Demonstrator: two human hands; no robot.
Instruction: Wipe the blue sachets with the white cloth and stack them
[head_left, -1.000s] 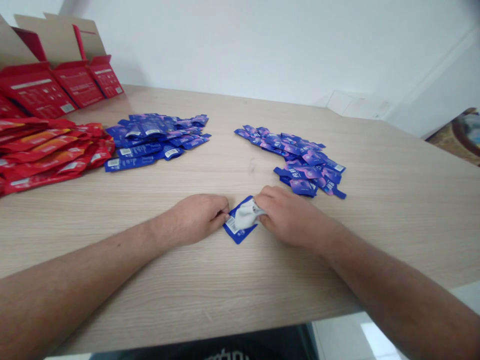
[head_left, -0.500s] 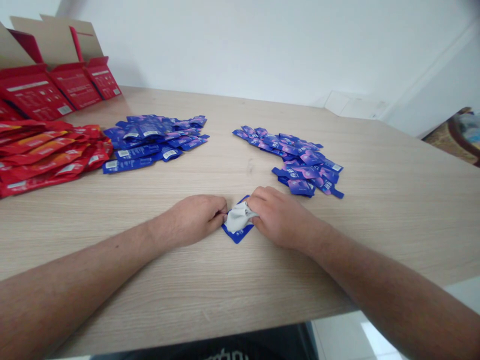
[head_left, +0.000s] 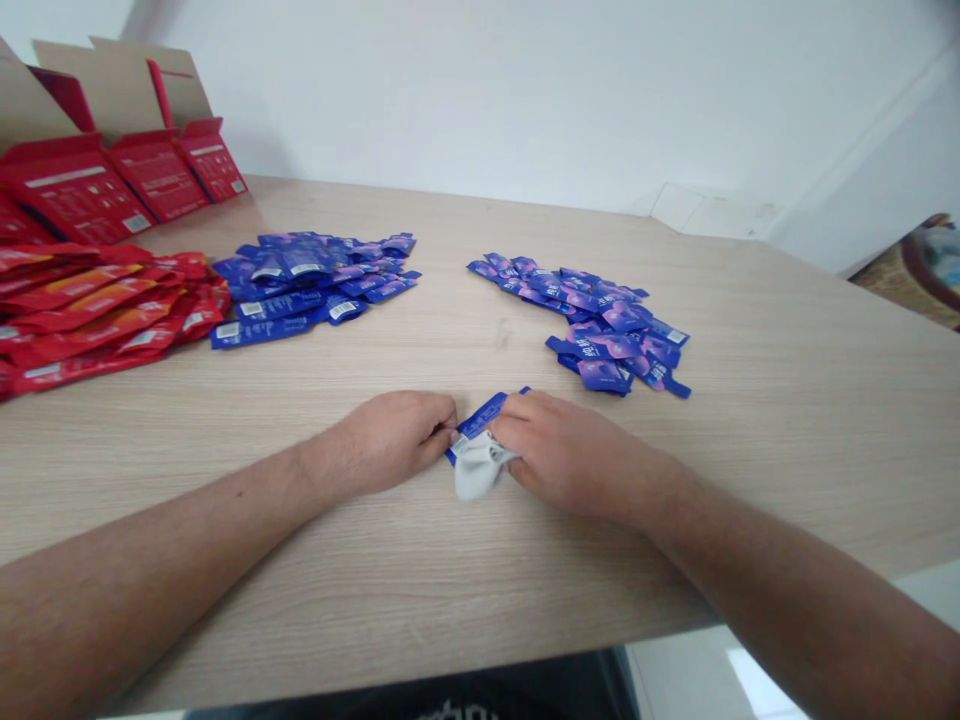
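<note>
A small blue packet [head_left: 482, 417] lies on the wooden table [head_left: 480, 560] near the front edge. My left hand [head_left: 390, 437] is closed, its fingertips pinching the packet's left corner. My right hand [head_left: 570, 452] is closed around a small white cloth [head_left: 475, 472], which is pressed against the packet's near edge and covers its lower part.
A pile of blue packets [head_left: 596, 322] lies to the right behind my hands, and another blue pile [head_left: 311, 280] to the left. Red packets [head_left: 97, 305] are heaped at the far left. Open red boxes [head_left: 112, 170] stand at the back left corner.
My right hand has drawn the white cloth across the packet toward me, from its middle down to its near edge. The packet has tipped so less of its face shows. The left hand held still.
</note>
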